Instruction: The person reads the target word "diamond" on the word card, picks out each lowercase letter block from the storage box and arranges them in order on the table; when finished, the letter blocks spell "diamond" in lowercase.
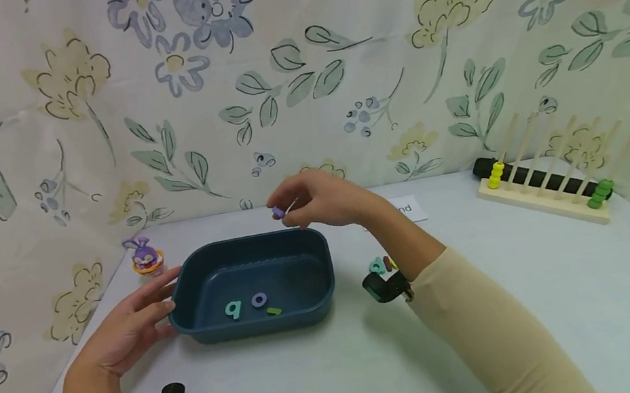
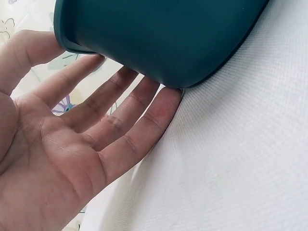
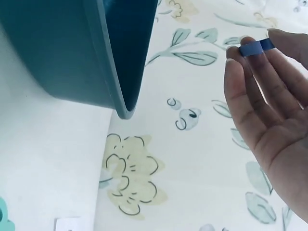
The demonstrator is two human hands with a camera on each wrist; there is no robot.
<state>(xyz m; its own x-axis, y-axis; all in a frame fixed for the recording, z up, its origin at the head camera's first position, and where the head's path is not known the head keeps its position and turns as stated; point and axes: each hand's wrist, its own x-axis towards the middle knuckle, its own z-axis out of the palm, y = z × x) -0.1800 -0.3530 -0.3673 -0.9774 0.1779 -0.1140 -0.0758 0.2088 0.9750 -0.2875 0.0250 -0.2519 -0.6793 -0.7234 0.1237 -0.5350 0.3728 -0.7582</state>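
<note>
A dark teal rectangular bin (image 1: 258,326) sits on the table, holding a mint letter q (image 1: 234,309), a purple ring-shaped piece (image 1: 259,299) and a small green piece (image 1: 274,311). My left hand (image 1: 131,322) rests against its left end; in the left wrist view, spread, nearly straight fingers (image 2: 137,132) touch the outer wall. Above the bin's far right edge, my right hand (image 1: 321,199) pinches a small purple piece (image 1: 278,212) between thumb and fingertips. The right wrist view shows that piece bluish (image 3: 255,47); its exact shape is unclear.
Right of the bin lie a mint letter (image 1: 377,266) and other small pieces, partly behind my right forearm. A printed card (image 1: 410,209) is behind the wrist. A purple rabbit figure (image 1: 145,254) stands back left, a wooden peg rack (image 1: 544,200) with beads back right. Patterned fabric hangs behind.
</note>
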